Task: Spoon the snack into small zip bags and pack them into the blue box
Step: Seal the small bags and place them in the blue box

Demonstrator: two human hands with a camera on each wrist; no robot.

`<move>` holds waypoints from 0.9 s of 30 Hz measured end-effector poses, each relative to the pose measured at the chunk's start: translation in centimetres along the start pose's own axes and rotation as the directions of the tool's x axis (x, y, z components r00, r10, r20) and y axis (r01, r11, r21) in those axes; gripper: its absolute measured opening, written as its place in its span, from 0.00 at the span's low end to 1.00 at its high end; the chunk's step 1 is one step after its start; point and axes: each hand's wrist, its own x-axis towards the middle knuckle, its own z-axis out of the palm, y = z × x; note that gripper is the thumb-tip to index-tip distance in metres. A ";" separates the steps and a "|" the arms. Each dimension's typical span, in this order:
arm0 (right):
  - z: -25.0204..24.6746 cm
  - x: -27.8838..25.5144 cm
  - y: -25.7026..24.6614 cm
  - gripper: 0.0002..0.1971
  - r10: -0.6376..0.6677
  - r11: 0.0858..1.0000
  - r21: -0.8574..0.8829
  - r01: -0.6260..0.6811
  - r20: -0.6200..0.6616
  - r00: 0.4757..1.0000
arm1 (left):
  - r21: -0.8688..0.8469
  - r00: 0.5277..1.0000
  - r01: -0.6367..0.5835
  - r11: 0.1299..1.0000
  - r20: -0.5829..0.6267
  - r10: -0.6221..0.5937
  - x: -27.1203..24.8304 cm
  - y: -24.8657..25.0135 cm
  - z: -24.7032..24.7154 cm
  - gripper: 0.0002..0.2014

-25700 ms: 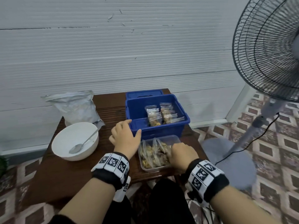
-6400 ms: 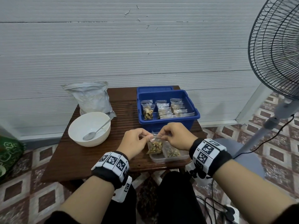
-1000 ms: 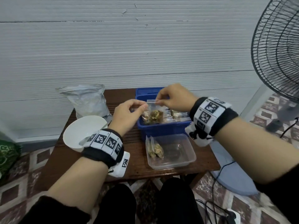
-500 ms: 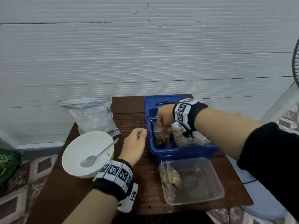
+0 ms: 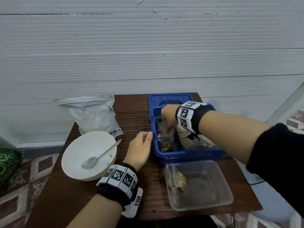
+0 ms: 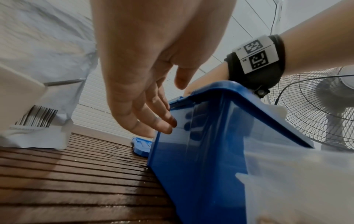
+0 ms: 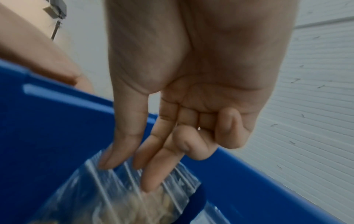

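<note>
- now right hand [image 7: 191,91] inside the blue box [image 5: 189,155], thumb and two fingers pinching a filled zip bag [image 7: 114,197] by its top edge.
- bag hangs straight below the hand, long axis upright, by the box's left wall.
- left hand [image 5: 139,150] open, fingertips [image 6: 162,125] at that wall's outside.
- count: one bag held; one unpacked bag [image 5: 176,181] in the clear tub [image 5: 213,195] at the near edge of the table [image 5: 65,203], nearer the left hand; packed bags [image 5: 189,140] too crowded to count.

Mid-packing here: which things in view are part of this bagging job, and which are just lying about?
In the job: blue box; zip bag under the right hand; filled bags in the clear tub; bowl; spoon; snack pouch; left hand by the box.
Lying about: box lid; fan; green object at left edge.
</note>
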 end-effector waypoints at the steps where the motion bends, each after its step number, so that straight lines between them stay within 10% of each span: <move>1: -0.4 -0.8 0.0 0.15 -0.005 0.999 0.034 0.005 0.009 1.000 | 0.006 1.000 -0.007 1.000 0.001 0.007 -0.4 0.1 -0.1 0.14; 14: 7.2 -15.0 -3.4 0.15 0.083 0.904 0.426 -0.026 -0.116 0.990 | 0.047 0.999 0.012 0.999 0.036 -0.013 -6.5 -0.3 0.9 0.15; 27: 14.6 -16.6 -5.6 0.06 0.390 0.743 0.657 -0.132 -0.264 0.882 | 0.183 0.998 -0.057 0.981 0.020 0.054 -10.2 -0.6 2.0 0.08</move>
